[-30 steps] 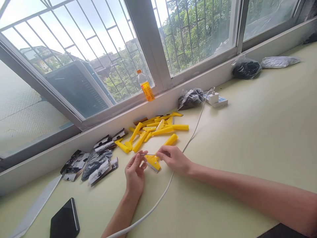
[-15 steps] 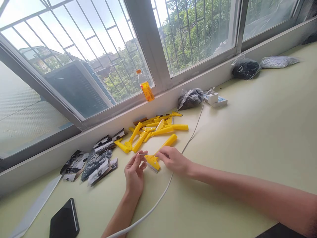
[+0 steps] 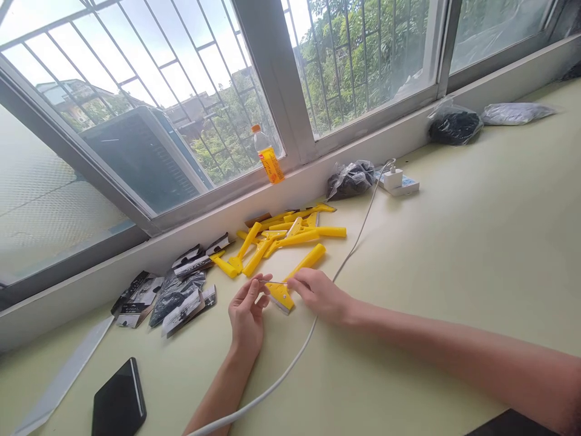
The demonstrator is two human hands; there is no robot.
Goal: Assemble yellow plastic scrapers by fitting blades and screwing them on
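Note:
Between my two hands runs a thin metal rod (image 3: 275,282); its exact kind is too small to make out. My left hand (image 3: 247,312) pinches its left end between thumb and fingertips. The other end disappears into the closed fingers of my right hand (image 3: 320,295). Just below and behind the rod lies a yellow scraper (image 3: 282,295), blade towards me, its handle slanting up to the right behind my right hand. Farther back, several more yellow scrapers (image 3: 290,241) lie in a loose heap.
A white cable (image 3: 290,369) crosses the table beneath my right wrist. Black-and-white packets (image 3: 186,309) lie left, with a phone (image 3: 118,399) nearer. Bagged black items (image 3: 350,180) and a white charger (image 3: 392,177) sit by the wall. An orange-labelled bottle (image 3: 271,163) stands on the sill.
The view has shifted very slightly. Both hands keep their grip on the rod, and nothing on the table has visibly moved.

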